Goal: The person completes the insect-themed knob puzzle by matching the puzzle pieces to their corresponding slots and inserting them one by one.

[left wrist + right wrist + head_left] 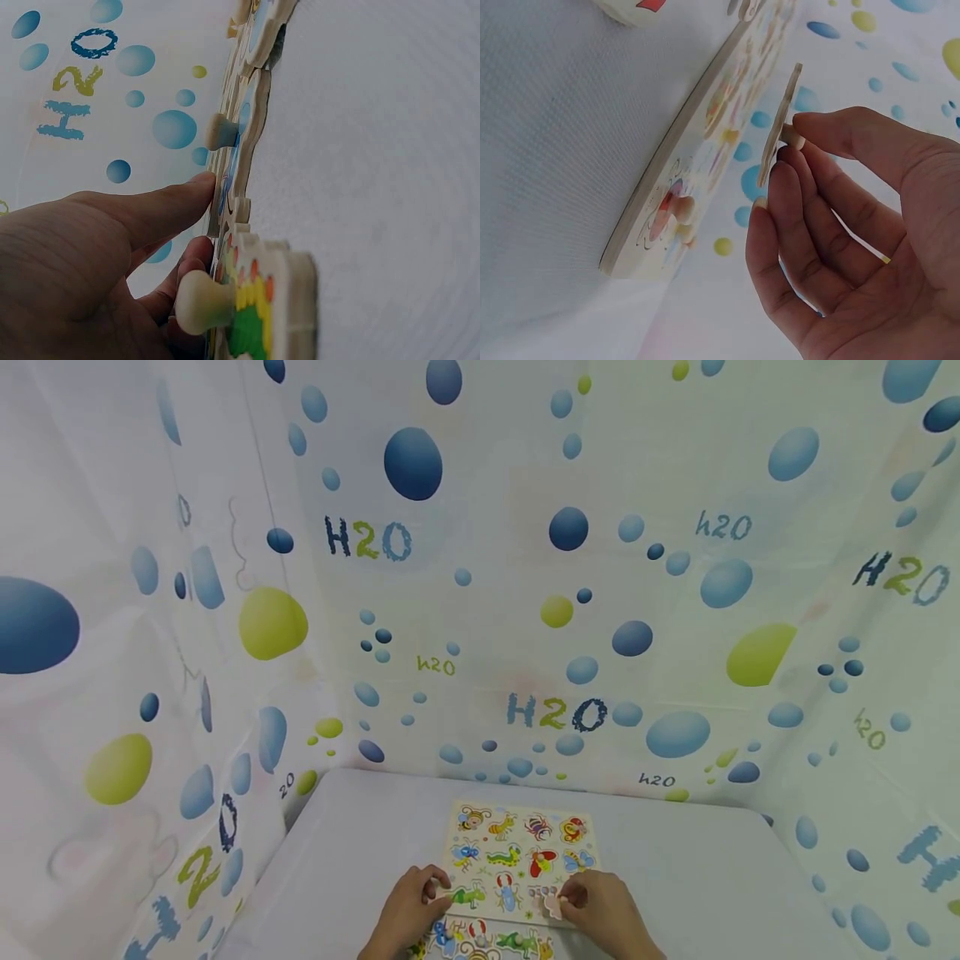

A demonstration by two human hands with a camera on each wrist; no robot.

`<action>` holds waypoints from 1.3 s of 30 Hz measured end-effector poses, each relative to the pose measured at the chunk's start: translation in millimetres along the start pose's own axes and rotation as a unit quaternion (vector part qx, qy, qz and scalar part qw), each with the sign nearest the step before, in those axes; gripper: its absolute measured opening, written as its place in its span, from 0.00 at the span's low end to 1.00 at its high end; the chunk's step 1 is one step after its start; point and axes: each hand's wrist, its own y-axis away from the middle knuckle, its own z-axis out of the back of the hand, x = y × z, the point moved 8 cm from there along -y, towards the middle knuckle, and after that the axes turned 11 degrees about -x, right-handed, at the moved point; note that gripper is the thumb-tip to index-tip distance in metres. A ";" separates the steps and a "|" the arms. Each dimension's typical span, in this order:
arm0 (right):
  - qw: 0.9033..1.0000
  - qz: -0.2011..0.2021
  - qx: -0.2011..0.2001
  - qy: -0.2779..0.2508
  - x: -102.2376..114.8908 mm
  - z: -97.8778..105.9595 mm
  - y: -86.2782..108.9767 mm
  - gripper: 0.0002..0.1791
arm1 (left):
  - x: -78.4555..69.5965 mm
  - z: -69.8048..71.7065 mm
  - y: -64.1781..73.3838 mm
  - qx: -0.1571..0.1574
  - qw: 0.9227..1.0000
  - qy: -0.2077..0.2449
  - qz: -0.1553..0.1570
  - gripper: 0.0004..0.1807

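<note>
Head view, wooden piece [551, 905] pinched by right hand [602, 903], over puzzle board [519, 833], left hand [411, 900] loosely curved at its left edge

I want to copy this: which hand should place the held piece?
Probably the right hand: it pinches the piece by its knob, at the right of the board. The left hand is at the left edge.

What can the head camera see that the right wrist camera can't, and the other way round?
Only the head view: the left hand and the H2O lettering.
Only the right wrist view: the palm side of the right hand.
Both: that hand holding a thin piece, the picture board and the dotted sheet.
</note>
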 end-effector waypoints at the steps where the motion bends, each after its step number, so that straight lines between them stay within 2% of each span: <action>1: 1.000 0.003 -0.002 0.002 0.1 0.3 -0.4 0.07 | -0.2 0.1 -0.1 0.000 1.000 0.001 -0.001 0.10; 6: 1.000 0.018 -0.014 0.003 1.1 0.8 -3.9 0.07 | -2.0 2.6 -1.6 -0.002 1.000 0.004 0.003 0.10; 17: 0.999 0.021 -0.025 0.013 0.4 -2.4 -9.5 0.07 | -7.7 6.4 -0.3 -0.005 1.000 0.006 0.002 0.09; 29: 1.000 -0.002 -0.021 0.012 -2.7 -9.3 -14.1 0.07 | -11.1 7.9 0.4 -0.008 1.000 0.002 0.002 0.10; 39: 1.000 -0.010 -0.014 0.009 -5.0 -14.1 -10.7 0.08 | -4.3 2.7 1.8 -0.001 1.000 -0.003 0.018 0.10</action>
